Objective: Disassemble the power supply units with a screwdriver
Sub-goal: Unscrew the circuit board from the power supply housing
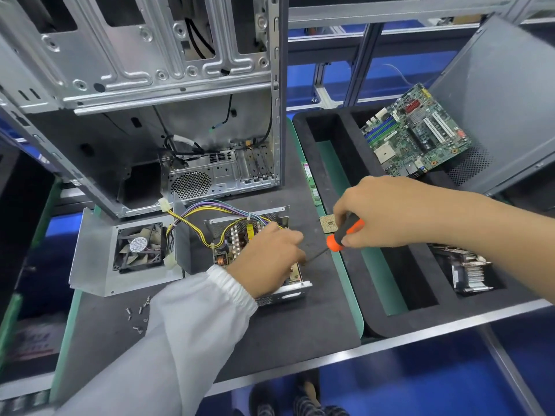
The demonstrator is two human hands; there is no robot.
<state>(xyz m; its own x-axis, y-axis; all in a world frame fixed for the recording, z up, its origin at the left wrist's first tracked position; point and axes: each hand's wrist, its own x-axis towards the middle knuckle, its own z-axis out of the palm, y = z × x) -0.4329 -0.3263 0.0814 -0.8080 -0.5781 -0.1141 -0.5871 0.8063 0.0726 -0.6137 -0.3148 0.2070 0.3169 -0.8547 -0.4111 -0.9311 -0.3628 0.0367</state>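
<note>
My right hand [387,211] grips the screwdriver [342,235]; left hand [270,259] steadies the opened power supply [240,250] on the surface [300,325], grip unclear. Risk: angled tip could slip off the screw into the board.

The left arm wore a loose white sleeve [168,334], thin and slightly sheer, gathered into a ribbed elastic cuff [232,285] at the wrist. The right forearm [480,229] was bare. Both hands were ungloved, and dark checked trousers [303,405] showed below.
</note>
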